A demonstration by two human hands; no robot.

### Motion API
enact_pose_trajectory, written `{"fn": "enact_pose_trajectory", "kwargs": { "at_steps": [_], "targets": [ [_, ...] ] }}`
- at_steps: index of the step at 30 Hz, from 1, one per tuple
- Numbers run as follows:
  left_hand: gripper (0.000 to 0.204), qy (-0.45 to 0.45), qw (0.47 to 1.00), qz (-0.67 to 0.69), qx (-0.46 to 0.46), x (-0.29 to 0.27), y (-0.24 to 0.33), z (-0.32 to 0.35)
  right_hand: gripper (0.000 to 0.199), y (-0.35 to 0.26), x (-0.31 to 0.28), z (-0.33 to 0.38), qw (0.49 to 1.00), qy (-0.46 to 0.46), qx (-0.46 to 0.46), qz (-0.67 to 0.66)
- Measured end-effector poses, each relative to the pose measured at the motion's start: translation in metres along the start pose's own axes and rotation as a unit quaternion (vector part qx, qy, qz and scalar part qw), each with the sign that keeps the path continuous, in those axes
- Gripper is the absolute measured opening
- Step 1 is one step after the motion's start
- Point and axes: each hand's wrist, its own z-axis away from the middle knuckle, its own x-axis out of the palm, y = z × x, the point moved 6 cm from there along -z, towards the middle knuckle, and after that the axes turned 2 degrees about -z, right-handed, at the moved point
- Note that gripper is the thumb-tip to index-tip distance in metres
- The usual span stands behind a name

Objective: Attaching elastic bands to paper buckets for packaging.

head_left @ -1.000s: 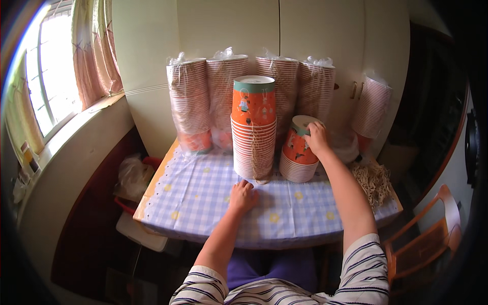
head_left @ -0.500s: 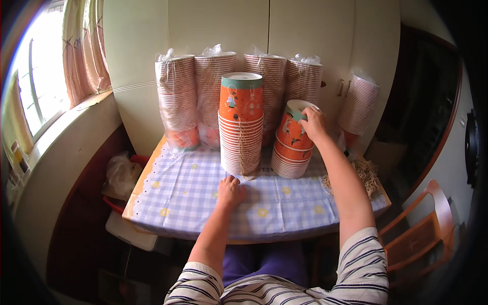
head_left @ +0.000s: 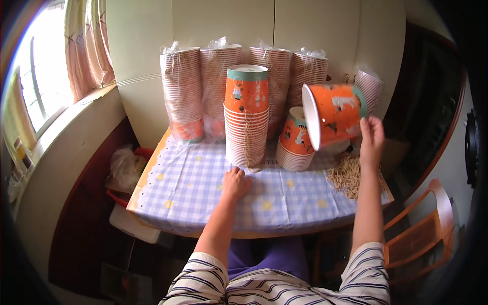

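My right hand (head_left: 373, 134) grips an orange paper bucket (head_left: 335, 114) with a green band near its base. It is tipped on its side in the air, its white-rimmed mouth facing left. Below it stands the short stack of upturned paper buckets (head_left: 295, 152), partly hidden by the raised one. My left hand (head_left: 236, 182) lies on the tablecloth, fingers spread at the foot of a taller stack of upturned buckets (head_left: 246, 127). A twine strand (head_left: 248, 134) hangs down the front of that taller stack.
Tall plastic-wrapped bucket stacks (head_left: 180, 91) line the back of the table, another wrapped stack (head_left: 368, 89) at the far right. A heap of twine (head_left: 348, 175) lies by the right edge of the checked tablecloth (head_left: 203, 203). A wooden chair (head_left: 417, 229) stands right.
My right hand has lifted the top bucket off the short stack, moved it right and tipped it sideways. My left hand stays by the taller stack. The view has shifted slightly.
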Motion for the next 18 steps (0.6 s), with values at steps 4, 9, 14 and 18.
{"fn": "enact_pose_trajectory", "kwargs": {
  "at_steps": [4,9,14,18],
  "targets": [
    [0.021,0.001,1.0,-0.01,-0.003,-0.002,-0.002,0.001,0.005,0.136,-0.002,0.098,0.898,-0.006,0.349,-0.267],
    [0.021,0.002,1.0,-0.026,-0.017,-0.001,-0.008,0.005,0.031,0.22,0.039,0.231,0.69,0.049,0.582,-0.427],
    [0.023,-0.015,1.0,-0.021,-0.015,-0.003,-0.003,0.002,0.031,0.223,0.046,0.255,0.686,0.077,0.638,-0.341],
    [0.023,-0.006,1.0,-0.021,-0.016,-0.002,-0.004,0.001,0.032,0.219,0.046,0.256,0.691,0.045,0.672,-0.261]
  ]
}}
